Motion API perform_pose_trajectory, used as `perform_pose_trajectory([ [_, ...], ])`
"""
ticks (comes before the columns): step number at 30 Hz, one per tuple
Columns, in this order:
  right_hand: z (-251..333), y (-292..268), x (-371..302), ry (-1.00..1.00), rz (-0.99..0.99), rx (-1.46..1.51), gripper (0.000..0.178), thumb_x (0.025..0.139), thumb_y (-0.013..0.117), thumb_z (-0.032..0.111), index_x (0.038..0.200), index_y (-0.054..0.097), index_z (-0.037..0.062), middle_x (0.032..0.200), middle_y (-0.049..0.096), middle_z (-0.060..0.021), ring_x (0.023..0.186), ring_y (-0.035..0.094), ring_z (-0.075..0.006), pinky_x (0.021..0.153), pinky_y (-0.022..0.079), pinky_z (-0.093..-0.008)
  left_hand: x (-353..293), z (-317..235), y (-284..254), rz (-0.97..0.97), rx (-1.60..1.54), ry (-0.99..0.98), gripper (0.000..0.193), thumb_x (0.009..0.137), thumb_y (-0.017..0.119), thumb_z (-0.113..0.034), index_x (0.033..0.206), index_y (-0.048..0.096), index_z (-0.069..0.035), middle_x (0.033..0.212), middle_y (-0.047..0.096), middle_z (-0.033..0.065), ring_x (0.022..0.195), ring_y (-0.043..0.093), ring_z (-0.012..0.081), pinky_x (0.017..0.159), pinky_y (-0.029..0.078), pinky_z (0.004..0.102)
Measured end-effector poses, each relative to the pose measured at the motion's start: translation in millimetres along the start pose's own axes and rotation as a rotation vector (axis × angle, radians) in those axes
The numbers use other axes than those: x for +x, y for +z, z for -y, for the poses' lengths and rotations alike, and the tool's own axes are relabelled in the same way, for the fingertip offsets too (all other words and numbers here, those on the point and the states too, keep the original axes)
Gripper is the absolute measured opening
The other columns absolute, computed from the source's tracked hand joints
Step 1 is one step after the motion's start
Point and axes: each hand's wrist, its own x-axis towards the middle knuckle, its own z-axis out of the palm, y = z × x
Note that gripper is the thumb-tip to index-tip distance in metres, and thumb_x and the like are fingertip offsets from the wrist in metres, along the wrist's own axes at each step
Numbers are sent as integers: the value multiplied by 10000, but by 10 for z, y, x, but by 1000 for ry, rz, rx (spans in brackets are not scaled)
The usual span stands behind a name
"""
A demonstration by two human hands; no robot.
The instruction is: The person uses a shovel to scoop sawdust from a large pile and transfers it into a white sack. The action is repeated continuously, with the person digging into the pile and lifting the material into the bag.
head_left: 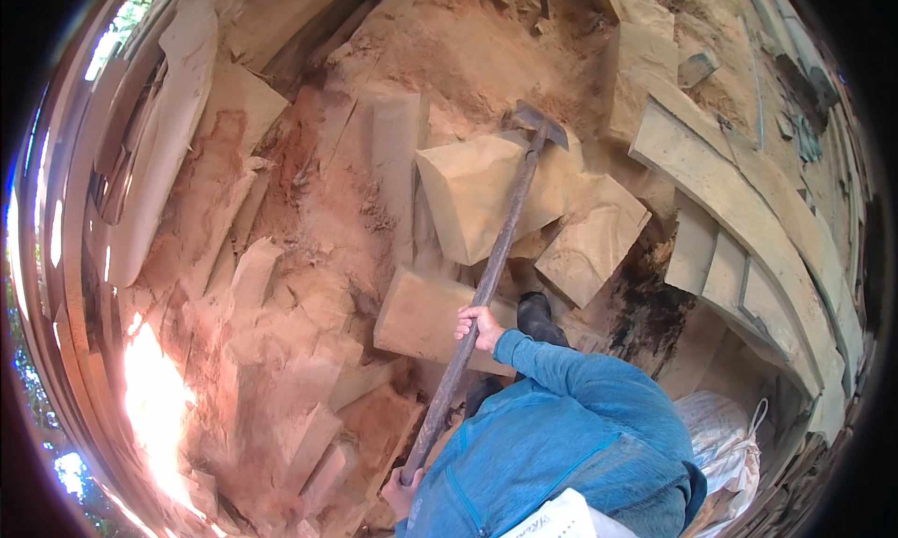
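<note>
Both my hands hold a long-handled hoe (496, 248) with a dark, crosswise metal head (541, 126). My right hand (481, 328) is wrapped round the middle of the shaft. Lower down, my left hand (402, 491) grips near the shaft's bottom end, partly hidden by my blue jacket (552, 444). The hoe's head lies over the far edge of a large pale angular block (477, 187); whether it touches cannot be told. Right of that block sits a second one (599, 239), and a third (440, 318) lies under the shaft, close to my right hand.
Reddish dust and broken pieces (299, 304) cover the ground on the left. Long planks (168, 136) lean there, beside a bright sunlit patch (154, 407). Curved-looking boards (730, 182) are stacked on the right. A dark boot (538, 318) stands among blocks; a white sack (720, 435) lies behind me.
</note>
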Motion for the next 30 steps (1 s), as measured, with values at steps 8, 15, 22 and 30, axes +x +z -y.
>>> perform_pose_trajectory([
  [8,90,417,-304,-94,110,-36,143,807,549,45,925,512,116,575,388,10,486,394,-152,563,381,-354,325,-303,-275,131,-110,-94,296,722,824,-264,779,666,-21,607,616,107,563,592,139,567,479,335],
  [15,471,674,-54,18,45,-107,141,816,543,40,935,485,89,574,374,10,485,390,-151,533,390,-362,207,-448,95,22,118,-36,340,701,837,-348,746,653,-66,572,572,154,535,591,216,537,467,387],
  [22,520,653,-85,-49,93,-39,105,805,534,29,892,510,82,566,360,19,493,393,-151,537,387,-356,264,-553,-6,-149,126,59,492,649,849,-490,689,600,-67,546,568,173,507,587,367,496,448,436],
  [30,536,646,-132,-5,-25,-152,89,819,534,51,900,512,80,566,364,5,473,387,-150,535,403,-367,21,-362,360,-104,123,-63,505,653,835,-521,709,611,-73,566,579,190,540,609,372,512,458,448],
])
